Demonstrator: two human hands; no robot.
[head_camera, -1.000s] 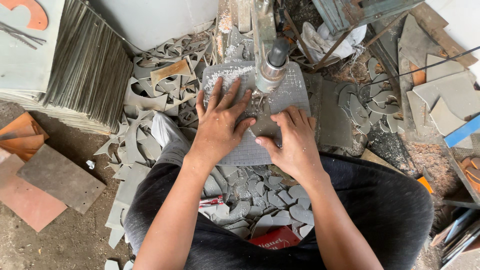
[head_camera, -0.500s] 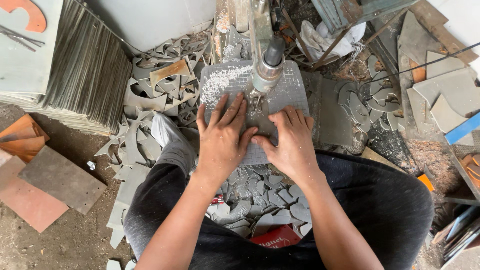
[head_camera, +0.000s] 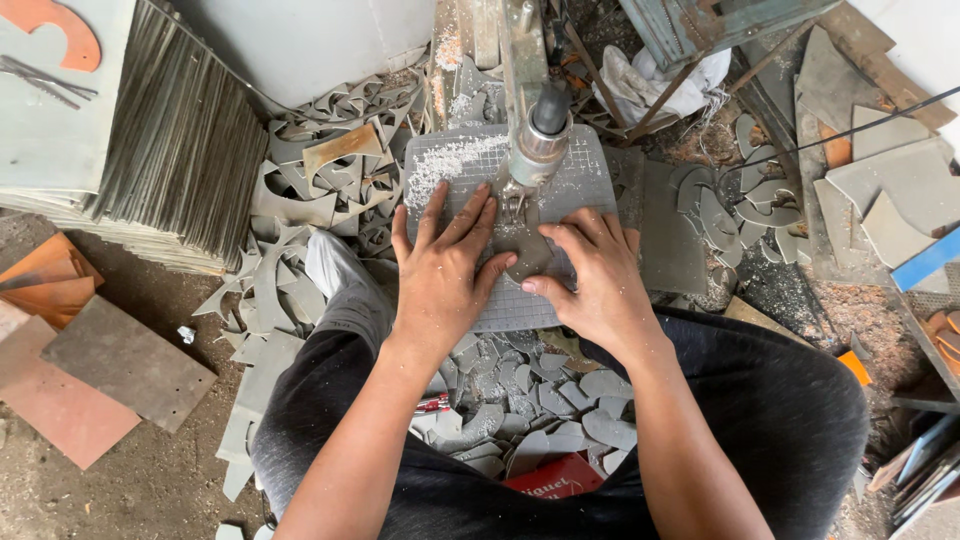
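The person sits on the ground with both hands on a small grey tile piece (head_camera: 525, 250), which lies on the grid-marked work plate (head_camera: 590, 185) of a cutting machine. The left hand (head_camera: 445, 270) lies flat, fingers spread, and its thumb pushes against the near edge of the piece. The right hand (head_camera: 590, 275) is half curled; its fingertips press down on the piece from the other side. Neither hand grips around the piece; both only hold it down. The piece sits between the two hands, just under the metal cutting head (head_camera: 540, 135), which stands a little beyond the fingertips. I cannot see the blade itself clearly.

White dust (head_camera: 450, 160) lies on the plate beyond the left hand. Curved grey offcuts (head_camera: 540, 405) fill the space between the person's legs, near the wrists, and more scraps (head_camera: 320, 170) lie to the left of the left hand. A stack of thin tiles (head_camera: 170, 140) stands further left.

To do this cut well, I think the piece must stay flat on the plate and turn slowly, with equal pressure from both hands. The fingertips are very near the cutting head, so they should stay to the sides of the cut line and never in front of it.
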